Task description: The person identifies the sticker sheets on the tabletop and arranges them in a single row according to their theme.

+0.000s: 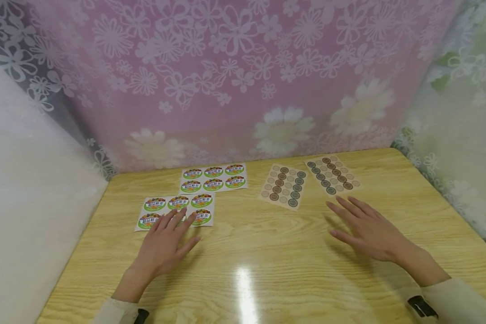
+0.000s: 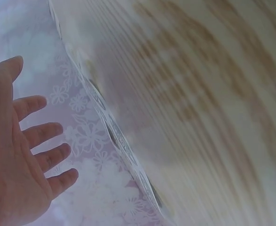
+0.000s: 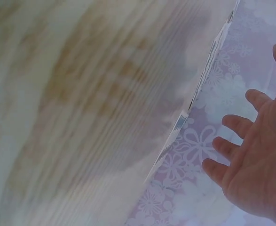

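Observation:
My left hand (image 1: 165,246) hovers with spread fingers over the near edge of a white sheet of oval fruit stickers (image 1: 178,202), covering part of its lower row. A second sheet of the same stickers (image 1: 213,178) lies just behind it. On the right, two pale sheets carry round stickers in brown and grey-blue: one sheet (image 1: 283,186) left of centre and another sheet (image 1: 333,174) beside it. Just in front of that farther-right sheet is my right hand (image 1: 366,231), fingers extended and holding nothing. Both wrist views show the left palm (image 2: 15,160) and right palm (image 3: 262,165) apart from the tabletop.
All the sheets lie flat toward the back of a wood-grain table (image 1: 243,243). A pink flowered cloth (image 1: 235,81) hangs behind it, with pale cloth (image 1: 28,189) at the left and floral cloth (image 1: 461,135) at the right. Light glares off the table front.

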### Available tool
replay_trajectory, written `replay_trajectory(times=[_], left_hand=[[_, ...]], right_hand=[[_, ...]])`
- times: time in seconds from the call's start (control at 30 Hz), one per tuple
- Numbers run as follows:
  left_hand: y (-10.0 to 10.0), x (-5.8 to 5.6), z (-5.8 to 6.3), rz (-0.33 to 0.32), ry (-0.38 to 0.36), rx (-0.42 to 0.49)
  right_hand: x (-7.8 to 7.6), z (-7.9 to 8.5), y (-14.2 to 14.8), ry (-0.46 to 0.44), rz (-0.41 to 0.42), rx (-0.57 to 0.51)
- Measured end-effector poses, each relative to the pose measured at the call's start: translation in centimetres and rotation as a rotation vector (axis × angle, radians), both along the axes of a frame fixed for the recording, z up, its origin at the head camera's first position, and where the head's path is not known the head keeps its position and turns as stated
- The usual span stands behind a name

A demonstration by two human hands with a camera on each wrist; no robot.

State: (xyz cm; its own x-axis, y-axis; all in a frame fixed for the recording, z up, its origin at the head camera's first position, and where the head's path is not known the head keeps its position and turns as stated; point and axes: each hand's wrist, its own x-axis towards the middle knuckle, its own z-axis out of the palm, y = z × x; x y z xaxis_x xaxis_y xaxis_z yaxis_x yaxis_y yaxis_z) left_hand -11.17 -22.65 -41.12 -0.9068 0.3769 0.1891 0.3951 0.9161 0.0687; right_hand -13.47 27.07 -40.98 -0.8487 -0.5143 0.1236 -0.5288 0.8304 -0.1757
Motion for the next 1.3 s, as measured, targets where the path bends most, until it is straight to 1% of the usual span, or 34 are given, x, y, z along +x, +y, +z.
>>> replay_trajectory(times=[0.17,0.33,0.57,0.73,0.97,1.13,1.3], left_hand=[[-0.6,-0.2,0.3,0.022,0.002,0.026],[-1.6,-0.4,0.4,0.037,0.004,0.058],[-3.2,-1.2,0.5,0.054,-0.005,0.134],[-4.4,-1.7,0.6,0.051,-0.011,0.194],[-6.0,-2.2,0.4,0.085,-0.019,0.246],[-6.8,-2.8,0.4,0.095,-0.026,0.254],[-7.4,-3.4,0.8,0.101,-0.044,0.255]], right_hand=[[-0.6,0.3,-0.7,-0.029,-0.016,-0.036],[-1.1,0.6,-1.8,-0.056,-0.022,-0.107],[-2.0,0.7,-3.3,-0.091,-0.019,-0.205],[-2.8,0.7,-4.5,-0.152,-0.035,-0.288],[-3.8,0.6,-6.5,-0.252,-0.016,-0.427],[-4.2,0.4,-7.9,-0.335,-0.007,-0.501],[-5.1,0.4,-9.7,-0.382,0.012,-0.561]])
